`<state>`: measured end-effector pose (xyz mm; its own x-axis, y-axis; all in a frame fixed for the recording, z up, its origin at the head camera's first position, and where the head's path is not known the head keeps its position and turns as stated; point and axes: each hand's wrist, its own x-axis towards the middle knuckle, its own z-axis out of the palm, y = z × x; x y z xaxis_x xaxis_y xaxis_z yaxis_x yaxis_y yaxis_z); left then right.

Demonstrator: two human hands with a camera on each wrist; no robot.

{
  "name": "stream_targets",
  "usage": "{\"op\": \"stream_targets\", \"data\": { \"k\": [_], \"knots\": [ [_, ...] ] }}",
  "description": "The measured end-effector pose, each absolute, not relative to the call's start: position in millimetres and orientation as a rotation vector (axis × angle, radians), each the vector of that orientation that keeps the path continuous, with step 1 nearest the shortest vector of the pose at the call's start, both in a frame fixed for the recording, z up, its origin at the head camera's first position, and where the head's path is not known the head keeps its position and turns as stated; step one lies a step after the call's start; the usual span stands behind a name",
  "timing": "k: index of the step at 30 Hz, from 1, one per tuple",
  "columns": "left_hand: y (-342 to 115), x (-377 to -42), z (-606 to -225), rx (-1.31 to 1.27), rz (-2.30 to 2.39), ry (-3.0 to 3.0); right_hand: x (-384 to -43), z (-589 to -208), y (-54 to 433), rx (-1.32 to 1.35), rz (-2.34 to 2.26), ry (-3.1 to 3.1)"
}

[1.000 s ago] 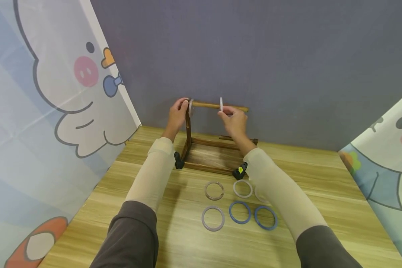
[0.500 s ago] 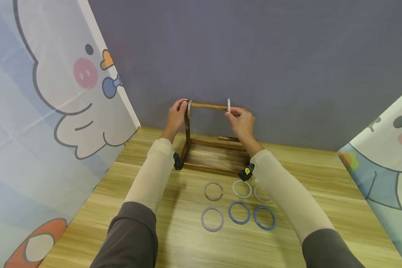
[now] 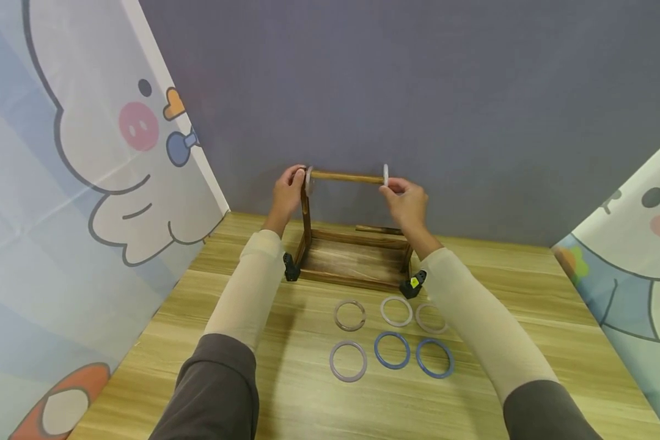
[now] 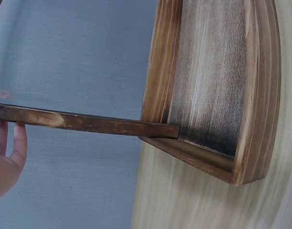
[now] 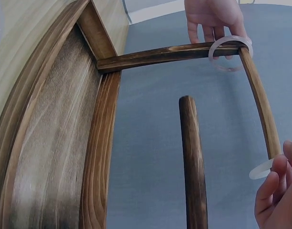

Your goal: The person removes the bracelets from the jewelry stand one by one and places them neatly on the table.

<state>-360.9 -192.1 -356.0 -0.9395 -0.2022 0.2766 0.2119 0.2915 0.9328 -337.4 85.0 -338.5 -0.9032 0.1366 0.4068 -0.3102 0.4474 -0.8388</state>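
Observation:
A dark wooden bangle stand (image 3: pixel 306 215) has an upright post on the left and a bar (image 3: pixel 346 178) reaching right from its top. My left hand (image 3: pixel 287 194) grips the top of the post; the left wrist view shows fingertips (image 4: pixel 20 136) beneath it. One pale bangle (image 3: pixel 309 183) hangs by the post, round the bar's left end. With thumb and fingers my right hand (image 3: pixel 408 205) pinches a white bangle (image 3: pixel 385 173), which stands on edge round the bar towards its right end. The hand hides that end. In the right wrist view the pinched bangle (image 5: pixel 260 170) is tilted.
In front of the stand lie several bangles: a brownish one (image 3: pixel 336 316), a white one (image 3: pixel 382 311), a pale one (image 3: pixel 418 316), a lilac one (image 3: pixel 332 360) and two blue ones (image 3: pixel 376 350). A shorter lower bar (image 5: pixel 194 157) stands behind the tray base. A grey wall (image 3: pixel 473 122) rises behind.
My right hand has moved to the right along the bar with the white bangle. The left hand stays on the post, and the bangles on the table have not moved.

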Motion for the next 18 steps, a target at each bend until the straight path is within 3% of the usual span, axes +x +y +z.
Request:
{"op": "stream_targets", "data": {
  "k": [18],
  "knots": [
    [-191,-359,-357,-0.013,-1.728,-2.214,-339,-342,112,0.081,1.462,-2.269]
  ]
}}
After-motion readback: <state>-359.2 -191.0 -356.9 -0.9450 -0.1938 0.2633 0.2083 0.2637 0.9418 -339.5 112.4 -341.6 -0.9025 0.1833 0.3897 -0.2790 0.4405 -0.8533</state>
